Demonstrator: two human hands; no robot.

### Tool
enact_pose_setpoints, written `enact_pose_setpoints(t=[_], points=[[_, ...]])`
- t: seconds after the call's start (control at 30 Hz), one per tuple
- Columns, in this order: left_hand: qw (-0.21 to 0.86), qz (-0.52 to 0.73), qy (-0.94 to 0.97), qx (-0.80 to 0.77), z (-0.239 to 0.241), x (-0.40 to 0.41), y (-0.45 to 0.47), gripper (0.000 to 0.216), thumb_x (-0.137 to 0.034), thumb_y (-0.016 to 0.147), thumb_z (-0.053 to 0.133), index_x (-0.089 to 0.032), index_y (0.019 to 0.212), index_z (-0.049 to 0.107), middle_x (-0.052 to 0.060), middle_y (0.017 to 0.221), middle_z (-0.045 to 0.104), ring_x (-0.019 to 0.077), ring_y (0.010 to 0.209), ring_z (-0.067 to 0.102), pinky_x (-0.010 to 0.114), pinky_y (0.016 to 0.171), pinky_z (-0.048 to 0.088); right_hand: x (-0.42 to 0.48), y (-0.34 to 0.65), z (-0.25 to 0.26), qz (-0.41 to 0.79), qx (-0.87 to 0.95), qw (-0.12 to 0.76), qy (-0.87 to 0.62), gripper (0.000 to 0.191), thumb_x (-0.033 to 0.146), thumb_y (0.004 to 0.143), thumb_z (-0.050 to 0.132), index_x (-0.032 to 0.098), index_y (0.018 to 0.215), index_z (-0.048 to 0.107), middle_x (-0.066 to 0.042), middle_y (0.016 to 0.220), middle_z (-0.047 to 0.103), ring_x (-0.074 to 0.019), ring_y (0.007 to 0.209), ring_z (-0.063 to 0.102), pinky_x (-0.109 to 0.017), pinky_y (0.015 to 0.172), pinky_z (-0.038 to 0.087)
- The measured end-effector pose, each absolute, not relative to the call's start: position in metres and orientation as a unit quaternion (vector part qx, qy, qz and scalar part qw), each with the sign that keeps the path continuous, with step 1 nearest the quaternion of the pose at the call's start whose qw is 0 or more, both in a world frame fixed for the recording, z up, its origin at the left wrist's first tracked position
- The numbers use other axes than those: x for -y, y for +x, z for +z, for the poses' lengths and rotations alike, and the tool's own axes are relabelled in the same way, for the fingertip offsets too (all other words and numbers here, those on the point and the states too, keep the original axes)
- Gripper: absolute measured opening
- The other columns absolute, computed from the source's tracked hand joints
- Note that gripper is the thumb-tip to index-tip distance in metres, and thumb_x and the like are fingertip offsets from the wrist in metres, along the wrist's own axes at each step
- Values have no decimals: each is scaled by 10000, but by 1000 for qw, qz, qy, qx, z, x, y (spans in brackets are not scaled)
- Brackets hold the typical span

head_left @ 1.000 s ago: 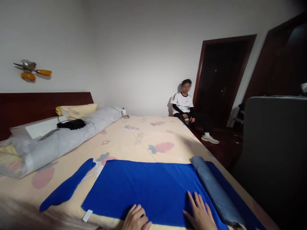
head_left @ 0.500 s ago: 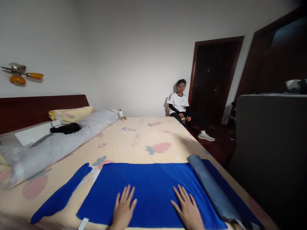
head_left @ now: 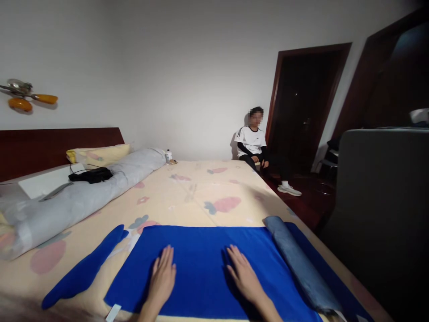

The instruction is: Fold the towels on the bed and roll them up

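Note:
A bright blue cloth (head_left: 201, 250) lies spread flat on the bed, near its front edge. My left hand (head_left: 162, 277) rests palm down on its left half with fingers stretched out. My right hand (head_left: 243, 275) lies flat on the cloth's middle right, fingers extended too. A rolled grey-blue cloth (head_left: 298, 264) lies along the cloth's right side, over another blue piece (head_left: 335, 281). A separate blue strip (head_left: 87, 268) lies to the left. A white label (head_left: 113, 312) sticks out at the cloth's front left corner.
The bed has a pale yellow sheet (head_left: 201, 192) with fruit prints. A rolled grey quilt (head_left: 73, 201) with a black item (head_left: 90, 175) on it runs along the headboard. A person (head_left: 254, 145) sits by the far wall near a dark door (head_left: 301, 107). A grey panel (head_left: 385, 210) stands right.
Both hands have slid forward and inward over the blue cloth. My left hand, curled a second ago, now lies flat with fingers out.

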State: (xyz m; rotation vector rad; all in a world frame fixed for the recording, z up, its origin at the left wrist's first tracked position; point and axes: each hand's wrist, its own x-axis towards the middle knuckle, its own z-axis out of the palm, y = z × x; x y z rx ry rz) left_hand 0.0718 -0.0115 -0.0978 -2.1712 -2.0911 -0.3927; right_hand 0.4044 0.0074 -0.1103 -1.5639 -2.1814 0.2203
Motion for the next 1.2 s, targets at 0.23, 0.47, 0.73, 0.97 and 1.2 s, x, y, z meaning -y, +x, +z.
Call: enact_pose_setpoints(t=[0.23, 0.47, 0.73, 0.97, 1.2], points=[[-22, -78, -773, 629, -89, -72, 158, 557, -362, 973, 274, -230, 1514, 279, 44, 1587, 243, 199, 1465, 205, 438, 1180, 210, -70, 343, -89, 102, 829, 187, -516, 566, 513, 954, 331, 237, 1441, 415, -40, 1529, 357, -209, 1426, 302, -382, 1175, 242], [-27, -51, -649, 759, -80, -107, 21, 581, -459, 977, 219, -238, 1511, 277, 83, 1596, 209, 259, 1468, 189, 536, 1152, 195, -103, 487, -106, 39, 703, 163, -691, 662, 550, 925, 337, 146, 1446, 402, -162, 1541, 324, -313, 1447, 234, -548, 1166, 167], [-11, -45, -572, 819, -86, -107, -53, 602, -494, 971, 188, -249, 1517, 250, 53, 1611, 186, 245, 1479, 145, 530, 1159, 159, -116, 540, -131, 6, 659, 165, -734, 718, 600, 899, 316, 141, 1447, 392, -130, 1555, 312, -288, 1450, 230, -437, 1175, 229], [31, -4, -543, 839, -67, -108, -28, 608, -443, 957, 241, -161, 1485, 344, 162, 1573, 263, 304, 1468, 177, 597, 1136, 114, -112, 532, -125, -50, 658, 188, -728, 673, 471, 915, 290, 20, 1396, 426, -214, 1500, 378, -330, 1420, 293, -476, 1164, 235], [14, -43, -676, 735, -84, -41, 22, 615, -504, 963, 233, -243, 1519, 252, 64, 1598, 209, 242, 1473, 178, 506, 1148, 190, -49, 504, -125, -47, 720, 190, -666, 606, 494, 941, 326, 150, 1431, 423, -138, 1521, 379, -266, 1419, 320, -448, 1159, 280]])
